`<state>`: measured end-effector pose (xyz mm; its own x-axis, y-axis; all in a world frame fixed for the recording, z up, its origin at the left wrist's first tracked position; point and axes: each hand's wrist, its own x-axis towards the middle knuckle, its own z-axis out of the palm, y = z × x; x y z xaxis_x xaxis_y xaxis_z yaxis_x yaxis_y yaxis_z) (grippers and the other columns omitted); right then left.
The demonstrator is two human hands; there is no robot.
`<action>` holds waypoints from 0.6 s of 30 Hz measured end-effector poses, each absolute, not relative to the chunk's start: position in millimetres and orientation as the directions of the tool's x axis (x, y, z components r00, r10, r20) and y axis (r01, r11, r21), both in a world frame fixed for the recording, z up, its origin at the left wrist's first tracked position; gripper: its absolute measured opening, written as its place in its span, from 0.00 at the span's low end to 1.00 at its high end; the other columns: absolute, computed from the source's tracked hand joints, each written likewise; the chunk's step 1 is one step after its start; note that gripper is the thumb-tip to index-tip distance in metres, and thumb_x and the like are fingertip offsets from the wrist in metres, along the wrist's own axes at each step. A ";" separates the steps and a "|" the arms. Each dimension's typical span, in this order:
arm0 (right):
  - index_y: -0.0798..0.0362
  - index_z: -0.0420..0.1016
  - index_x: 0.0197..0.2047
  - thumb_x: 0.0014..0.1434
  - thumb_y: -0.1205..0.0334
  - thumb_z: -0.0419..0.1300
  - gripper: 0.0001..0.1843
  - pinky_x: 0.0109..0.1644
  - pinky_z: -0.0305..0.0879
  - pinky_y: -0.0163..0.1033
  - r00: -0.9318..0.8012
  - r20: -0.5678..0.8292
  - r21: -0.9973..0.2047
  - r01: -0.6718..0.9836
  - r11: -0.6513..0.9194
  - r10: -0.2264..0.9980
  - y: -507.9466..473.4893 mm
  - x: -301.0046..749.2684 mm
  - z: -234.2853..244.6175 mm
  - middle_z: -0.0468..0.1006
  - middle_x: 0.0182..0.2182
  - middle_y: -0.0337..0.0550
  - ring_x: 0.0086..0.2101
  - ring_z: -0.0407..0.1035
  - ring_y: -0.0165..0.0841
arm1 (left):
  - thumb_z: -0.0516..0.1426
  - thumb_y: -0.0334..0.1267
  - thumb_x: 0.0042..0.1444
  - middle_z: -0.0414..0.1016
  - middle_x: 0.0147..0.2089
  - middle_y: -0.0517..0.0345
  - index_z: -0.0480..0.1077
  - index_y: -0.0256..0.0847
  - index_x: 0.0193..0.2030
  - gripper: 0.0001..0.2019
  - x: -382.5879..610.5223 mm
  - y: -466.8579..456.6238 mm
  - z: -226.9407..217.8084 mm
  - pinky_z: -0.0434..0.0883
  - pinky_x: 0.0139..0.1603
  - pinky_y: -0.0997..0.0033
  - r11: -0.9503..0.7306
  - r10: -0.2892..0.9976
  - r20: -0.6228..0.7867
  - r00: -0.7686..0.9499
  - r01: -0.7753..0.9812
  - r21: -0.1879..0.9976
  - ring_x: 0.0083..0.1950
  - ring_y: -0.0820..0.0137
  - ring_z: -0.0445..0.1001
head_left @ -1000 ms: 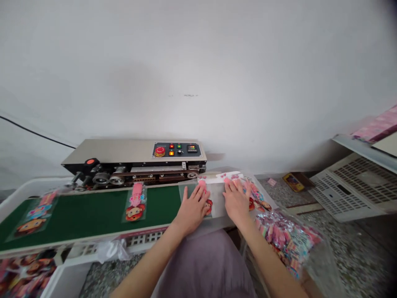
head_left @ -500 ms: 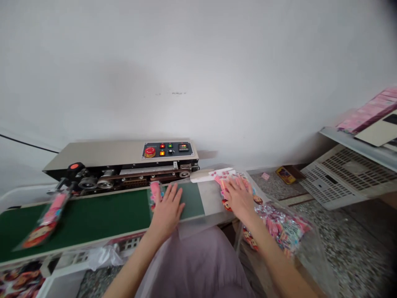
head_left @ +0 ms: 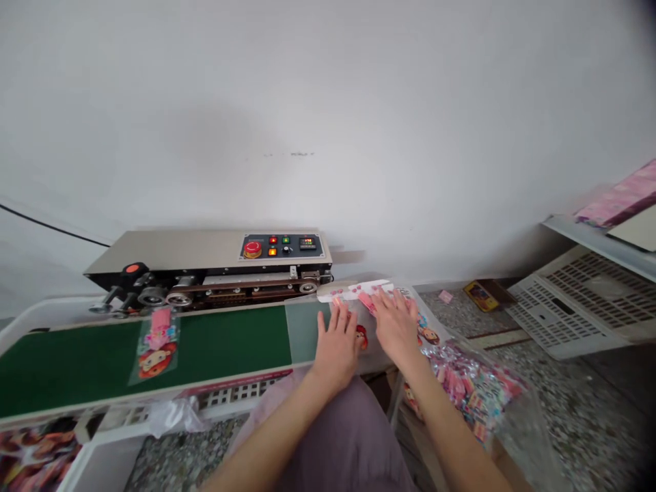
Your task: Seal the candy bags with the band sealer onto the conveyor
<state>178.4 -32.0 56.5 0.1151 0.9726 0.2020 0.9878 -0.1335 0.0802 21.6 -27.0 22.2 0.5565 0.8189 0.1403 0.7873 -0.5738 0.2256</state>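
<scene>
My left hand lies flat with fingers stretched out on a clear packet with a pink strip and a red cartoon face, on the grey plate at the right end of the green conveyor belt. My right hand lies flat beside it, fingers spread over the stack of similar packets. Another packet rides on the belt to the left. Behind the belt stands the sealing machine with its lit control panel.
A clear bag of small colourful packets lies by my right forearm. White plastic crates stand on the floor at right under a shelf with pink boxes. A white bin with sealed packets sits at lower left.
My left hand has moved back right from the belt onto a packet at the plate. The released packet has travelled left along the belt. My right hand stays on the stack.
</scene>
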 end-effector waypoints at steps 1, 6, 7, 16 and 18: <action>0.45 0.68 0.66 0.70 0.63 0.46 0.24 0.68 0.41 0.63 0.113 0.186 0.106 0.985 -0.134 0.976 -33.6 188.2 54.9 0.65 0.67 0.44 0.68 0.51 0.51 | 0.45 0.47 0.71 0.49 0.76 0.43 0.58 0.39 0.72 0.26 27.4 -25.7 19.1 0.51 0.70 0.30 -0.585 0.811 0.154 0.565 0.780 0.221 0.77 0.50 0.46; 0.44 0.67 0.66 0.70 0.58 0.48 0.24 0.69 0.34 0.65 0.050 0.208 0.157 0.984 -0.084 0.977 -39.7 193.7 40.6 0.65 0.68 0.44 0.68 0.48 0.52 | 0.46 0.49 0.71 0.49 0.77 0.47 0.58 0.45 0.72 0.26 8.7 -12.4 5.4 0.46 0.70 0.27 -0.672 0.740 0.212 0.639 0.719 0.177 0.78 0.54 0.43; 0.45 0.68 0.66 0.70 0.58 0.48 0.24 0.70 0.32 0.65 0.045 0.215 0.153 0.985 -0.079 0.976 -39.5 187.0 39.4 0.66 0.67 0.45 0.68 0.49 0.52 | 0.45 0.49 0.71 0.49 0.77 0.48 0.57 0.46 0.72 0.26 -2.1 -8.8 4.9 0.45 0.70 0.28 -0.691 0.722 0.207 0.660 0.702 0.172 0.78 0.55 0.43; 0.54 0.69 0.63 0.67 0.53 0.54 0.25 0.63 0.49 0.57 0.085 0.145 0.023 0.996 -0.089 0.986 -20.9 125.2 56.1 0.73 0.56 0.57 0.57 0.62 0.50 | 0.46 0.43 0.71 0.50 0.76 0.48 0.58 0.42 0.72 0.25 -81.8 13.8 24.2 0.49 0.70 0.32 -0.676 0.734 0.046 0.677 0.724 0.139 0.77 0.55 0.46; 0.48 0.68 0.64 0.69 0.53 0.52 0.23 0.60 0.53 0.54 0.096 0.167 -0.004 0.995 -0.097 0.981 -25.2 133.7 59.4 0.74 0.55 0.53 0.54 0.63 0.47 | 0.47 0.40 0.70 0.55 0.74 0.44 0.62 0.39 0.69 0.23 -84.1 11.8 27.9 0.48 0.70 0.31 -0.608 0.794 0.070 0.604 0.784 0.124 0.76 0.52 0.49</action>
<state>133.7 -25.2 59.4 0.0962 0.9813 0.1669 0.9953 -0.0968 -0.0044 -84.1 11.8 27.9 0.6045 0.7935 0.0702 0.7840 -0.6082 0.1243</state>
